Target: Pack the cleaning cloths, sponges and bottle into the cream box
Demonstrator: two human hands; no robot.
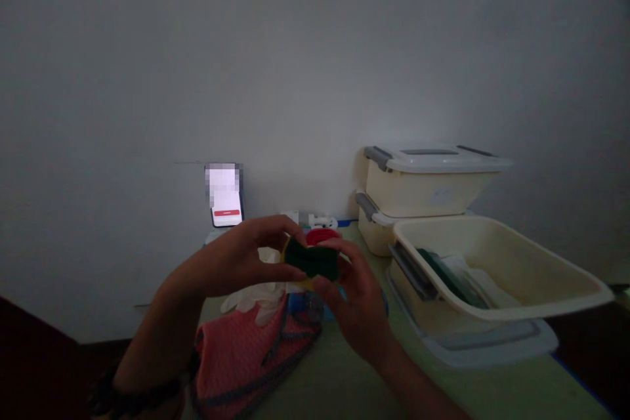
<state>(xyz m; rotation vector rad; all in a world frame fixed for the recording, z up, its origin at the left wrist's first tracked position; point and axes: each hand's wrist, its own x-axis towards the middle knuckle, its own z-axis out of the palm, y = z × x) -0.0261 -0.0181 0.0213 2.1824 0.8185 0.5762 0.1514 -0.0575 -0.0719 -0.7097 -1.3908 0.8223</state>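
Observation:
A green and yellow sponge (315, 261) is held up between both hands above the table, its dark green scouring side facing me. My left hand (263, 252) grips its left end between thumb and fingers. On the right end, my right hand (352, 289) pinches it with the thumb below and fingers above. Under and behind the hands lie white gloves (260, 298), a pink cloth (241, 354) with grey edging, and a red round thing (322, 236). Blue items beneath the sponge are partly hidden by my hands.
An open cream bin (536, 305) with a green item and white items inside stands at the right on its lid (502, 348). Two lidded boxes (423, 190) are stacked behind it. A lit phone (225, 197) leans against the wall. The green table (354, 387) carries everything.

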